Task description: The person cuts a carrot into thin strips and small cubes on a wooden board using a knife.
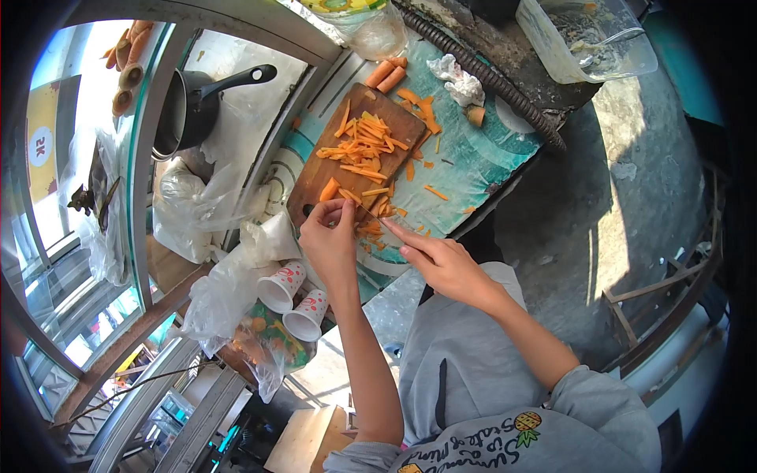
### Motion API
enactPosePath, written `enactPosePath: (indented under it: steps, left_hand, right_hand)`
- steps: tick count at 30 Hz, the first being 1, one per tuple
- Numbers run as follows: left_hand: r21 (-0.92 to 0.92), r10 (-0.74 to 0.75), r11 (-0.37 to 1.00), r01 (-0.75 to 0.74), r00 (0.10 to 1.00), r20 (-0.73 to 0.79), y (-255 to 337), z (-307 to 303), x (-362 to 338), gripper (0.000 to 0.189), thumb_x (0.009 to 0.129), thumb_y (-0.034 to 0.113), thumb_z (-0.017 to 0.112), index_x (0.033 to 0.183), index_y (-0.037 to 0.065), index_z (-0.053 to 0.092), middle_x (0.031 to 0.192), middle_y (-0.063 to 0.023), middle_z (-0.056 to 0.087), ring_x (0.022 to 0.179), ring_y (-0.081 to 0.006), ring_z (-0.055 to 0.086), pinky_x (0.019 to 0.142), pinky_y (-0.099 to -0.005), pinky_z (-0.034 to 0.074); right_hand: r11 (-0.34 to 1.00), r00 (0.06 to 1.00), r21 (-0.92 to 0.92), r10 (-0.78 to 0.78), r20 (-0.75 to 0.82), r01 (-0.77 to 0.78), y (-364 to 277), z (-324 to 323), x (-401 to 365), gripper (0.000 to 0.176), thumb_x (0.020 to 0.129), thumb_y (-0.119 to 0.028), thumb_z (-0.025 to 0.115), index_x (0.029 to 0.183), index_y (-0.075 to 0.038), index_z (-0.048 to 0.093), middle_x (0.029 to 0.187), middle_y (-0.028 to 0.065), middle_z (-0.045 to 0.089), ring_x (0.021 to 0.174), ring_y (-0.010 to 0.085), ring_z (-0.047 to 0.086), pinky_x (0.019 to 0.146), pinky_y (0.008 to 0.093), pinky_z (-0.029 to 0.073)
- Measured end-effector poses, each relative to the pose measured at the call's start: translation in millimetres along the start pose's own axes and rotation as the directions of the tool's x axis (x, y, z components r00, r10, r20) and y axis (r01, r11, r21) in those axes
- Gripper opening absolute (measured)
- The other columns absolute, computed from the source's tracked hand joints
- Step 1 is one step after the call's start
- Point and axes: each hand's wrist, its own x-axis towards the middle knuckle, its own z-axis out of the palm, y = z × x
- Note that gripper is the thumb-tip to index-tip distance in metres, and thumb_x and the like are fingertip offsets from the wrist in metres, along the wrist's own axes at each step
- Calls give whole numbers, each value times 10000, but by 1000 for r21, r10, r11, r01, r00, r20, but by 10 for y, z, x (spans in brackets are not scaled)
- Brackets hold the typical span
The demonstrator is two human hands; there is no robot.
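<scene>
A brown wooden cutting board (317, 167) lies on the teal-patterned table cover, with a heap of carrot sticks (367, 135) across its middle. At its near end my left hand (330, 236) is closed, fingertips pinched on a small carrot piece (349, 195). My right hand (448, 268) grips a knife (374, 214), its handle mostly covered by my fingers and its thin blade pointing at the carrot by my left fingertips. Just beyond those fingertips rests a carrot chunk (330, 189). More cut carrot (371, 230) has gathered off the board's near edge.
Whole carrot pieces (386, 75) lie past the board's far end, near a crumpled white tissue (457, 79). Two paper cups (306, 315) and plastic bags (225, 296) sit at left. A dark saucepan (197, 106) stands behind the frame, and a plastic tub (587, 39) at upper right.
</scene>
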Motion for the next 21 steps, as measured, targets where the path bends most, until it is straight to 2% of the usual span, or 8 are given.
enactPosePath:
  steps: [1, 3, 5, 8, 10, 13, 16, 21]
  left_hand:
    - [2, -1, 1000, 1, 1000, 0, -35, 5, 9, 223, 835, 177, 718, 928, -26, 708, 774, -91, 714, 688, -136, 672, 660, -258, 504]
    - [-219, -78, 972, 88, 996, 54, -92, 11, 45, 226, 831, 154, 721, 925, -51, 704, 779, -92, 715, 689, -111, 672, 630, -236, 505]
    - [-194, -108, 973, 122, 991, 81, -98, -17, 86, 221, 831, 143, 716, 926, -56, 701, 785, -93, 714, 689, -106, 671, 622, -229, 507]
    - [-163, -155, 971, 172, 982, 108, -81, -47, 115, 218, 828, 128, 710, 934, -62, 697, 795, -96, 714, 692, -101, 670, 619, -221, 513]
    - [-159, -167, 970, 183, 980, 113, -95, -54, 140, 220, 824, 123, 708, 940, -63, 695, 800, -98, 715, 694, -102, 670, 623, -220, 517]
    - [-240, -185, 946, 220, 970, 158, -164, -49, 171, 224, 822, 123, 709, 946, -63, 694, 807, -95, 715, 696, -104, 671, 627, -218, 519]
    - [-223, -184, 951, 215, 971, 151, -153, -41, 178, 223, 823, 121, 704, 945, -65, 693, 807, -94, 715, 697, -105, 671, 632, -218, 522]
    - [-176, -180, 961, 215, 964, 196, -54, -89, 192, 195, 832, 93, 680, 924, -79, 686, 811, -105, 717, 705, -111, 679, 645, -221, 528]
  right_hand:
    - [997, 994, -5, 78, 81, -78, -61, -24, -16, 457, 984, -253, 429, 1440, -226, 440, 1213, 138, 637, 815, 355, 669, 792, 416, 510]
    - [994, 995, 74, 78, 67, -83, 19, 59, -19, 455, 987, -250, 425, 1441, -234, 436, 1223, 132, 632, 800, 354, 667, 785, 418, 512]
    - [985, 995, 151, 80, 52, -87, 33, 94, -36, 453, 989, -246, 421, 1442, -241, 433, 1232, 126, 628, 785, 354, 664, 778, 420, 515]
    - [992, 992, 44, 113, 63, -116, 22, 138, -52, 454, 990, -231, 415, 1442, -265, 427, 1234, 129, 620, 854, 369, 659, 796, 435, 515]
    - [997, 995, 77, -15, -96, 22, 99, 221, -21, 451, 989, -213, 410, 1433, -286, 436, 1209, 136, 629, 926, 382, 643, 817, 453, 515]
    - [999, 994, 21, -23, -111, 25, 54, 229, -16, 442, 990, -211, 410, 1423, -293, 447, 1214, 136, 625, 978, 388, 621, 829, 467, 512]
    - [995, 983, -73, -83, -166, 72, 60, 265, 8, 438, 986, -212, 423, 1414, -297, 458, 1153, 145, 650, 932, 393, 634, 793, 478, 522]
    - [984, 990, -175, -41, -135, 17, 30, 242, 80, 446, 976, -210, 449, 1412, -304, 462, 1005, 165, 684, 805, 399, 651, 703, 489, 534]
